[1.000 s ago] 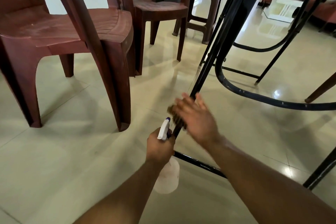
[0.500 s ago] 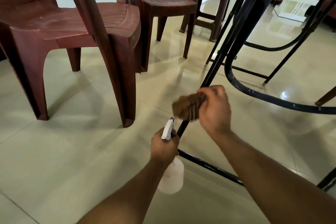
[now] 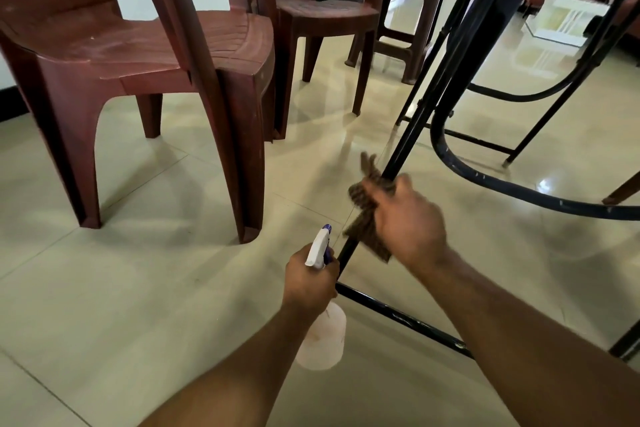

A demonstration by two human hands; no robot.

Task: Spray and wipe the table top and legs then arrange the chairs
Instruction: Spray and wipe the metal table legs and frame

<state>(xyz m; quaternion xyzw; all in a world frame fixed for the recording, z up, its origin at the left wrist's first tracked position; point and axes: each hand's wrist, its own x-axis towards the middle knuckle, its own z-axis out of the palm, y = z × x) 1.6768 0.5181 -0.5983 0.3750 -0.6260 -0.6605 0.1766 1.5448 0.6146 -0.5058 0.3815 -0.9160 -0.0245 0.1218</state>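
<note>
- R hand (image 3: 410,220) now closed round the brown cloth (image 3: 367,218), thumb and fingers curled so the cloth wraps the black table leg (image 3: 405,146) about midway btwn the floor bar (image 3: 398,314) and the curved frame ring (image 3: 485,182).
- Cloth lies stretched along the leg, one end sticking up above the hand, the other hanging below the wrist side. Some motion blur on hand and cloth.
- L hand (image 3: 311,282) grips the neck of the spray bottle (image 3: 323,340), nozzle pointing up, just beside the foot of the same leg; finger on trigger or not: can't tell.
- Vs 1 s ago: R hand was lower on the leg, right by the nozzle, fingers spread flat over the cloth. It has since gone up the leg.
- Vs 0.5 s ago: cloth was a bunched wad in the fist, to the left of the leg. Now it's spread lengthwise and wrapped on the metal, hand at abt the same height.
- L hand and bottle: no real shift across the frames.
- Meaning, as a judgement: leg-wipe step under way, an up-and-down stroke on this one leg; prob. sprayed already, though no wet shows.
- Other legs, ring and floor bar look untouched as yet; table top not clearly in view.
- Brown plastic chairs (image 3: 156,45) stand apart on the left, pulled away from the table, so arranging them is still ahead.
</note>
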